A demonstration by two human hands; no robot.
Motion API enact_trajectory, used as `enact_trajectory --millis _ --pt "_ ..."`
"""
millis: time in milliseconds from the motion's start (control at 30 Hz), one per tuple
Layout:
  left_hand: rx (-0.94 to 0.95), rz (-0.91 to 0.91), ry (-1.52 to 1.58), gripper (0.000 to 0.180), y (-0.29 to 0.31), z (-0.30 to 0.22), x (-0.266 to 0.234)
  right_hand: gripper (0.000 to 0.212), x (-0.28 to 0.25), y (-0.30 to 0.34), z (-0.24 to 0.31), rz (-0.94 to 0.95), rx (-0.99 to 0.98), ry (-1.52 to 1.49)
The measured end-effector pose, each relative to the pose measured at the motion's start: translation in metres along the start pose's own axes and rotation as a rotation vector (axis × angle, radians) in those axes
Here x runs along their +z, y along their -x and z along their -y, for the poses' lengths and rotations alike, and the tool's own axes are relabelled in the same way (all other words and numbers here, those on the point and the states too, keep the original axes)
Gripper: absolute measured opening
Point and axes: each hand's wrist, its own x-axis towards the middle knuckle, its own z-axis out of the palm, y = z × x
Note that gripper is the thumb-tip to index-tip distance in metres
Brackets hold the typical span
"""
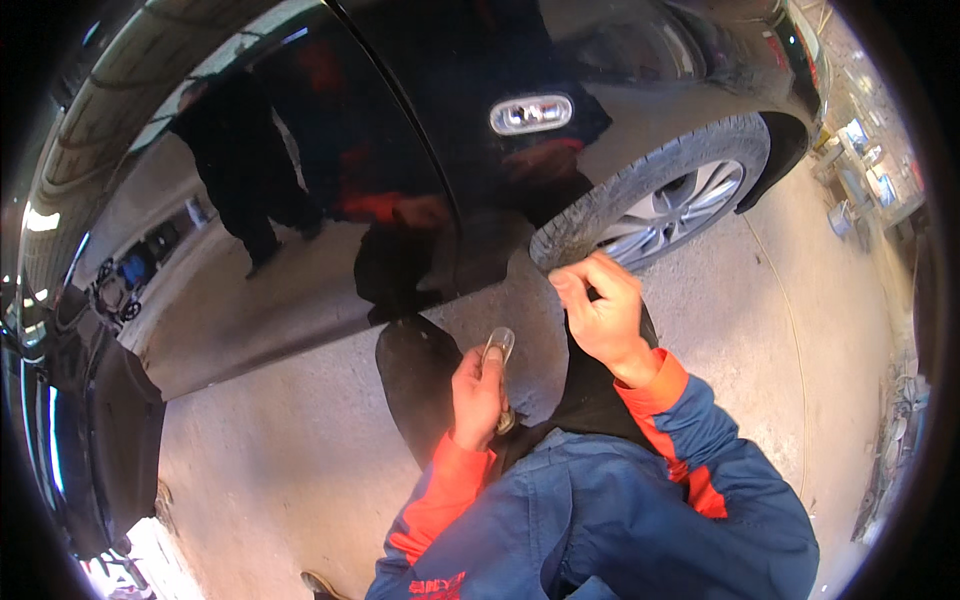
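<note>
My left hand (477, 397) is closed around a clear, rounded oblong piece, which looks like a side indicator lamp (500, 341). Its transparent end sticks up past my thumb, and my fingers cover the rest. Further right and higher, my right hand (603, 305) is raised in front of the front tyre (650, 190), thumb and fingertips pressed together. Whatever may be between them is too small to make out. On the black fender above sits a clear oval side indicator (531, 115). Neither hand touches the car.
The black car's door (300, 200) and fender stand close before me, their glossy paint mirroring people. A silver alloy wheel (675, 212) is at the right. Beyond it, a thin cable (790, 310) crosses the concrete floor (745, 330), and a bucket (841, 218) stands by cluttered shelving.
</note>
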Motion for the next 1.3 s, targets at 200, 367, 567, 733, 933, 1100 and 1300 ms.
enact_trajectory --millis 200,367,567,733,933,1100,1300 --pt "0.043 0.082 -0.081 0.028 0.014 -0.009 0.013 0.035 0.013 0.068 -0.017 0.494 0.612 -0.523" --pt "0.328 0.016 -0.199 0.026 0.017 0.005 0.026 0.023 0.009 0.073 -0.019 0.533 0.592 -0.452" --pt "0.45 -0.052 -0.353 0.024 0.024 0.002 0.028 0.023 0.001 0.078 -0.008 0.47 0.771 -0.666" --pt "0.298 -0.064 -0.183 0.025 0.029 -0.009 0.033 0.026 -0.014 0.071 -0.001 0.543 0.903 -0.792" --pt "0.273 0.015 0.016 0.023 0.039 -0.014 0.039 0.025 -0.014 0.069 0.004 0.488 0.901 -0.819" --pt "0.392 -0.033 -0.302 0.021 0.035 -0.019 0.033 0.022 -0.014 0.067 -0.004 0.545 0.901 -0.777" --pt "0.5 -0.04 -0.619 0.015 0.036 -0.019 0.025 0.016 -0.009 0.079 -0.017 0.626 0.947 -0.783"
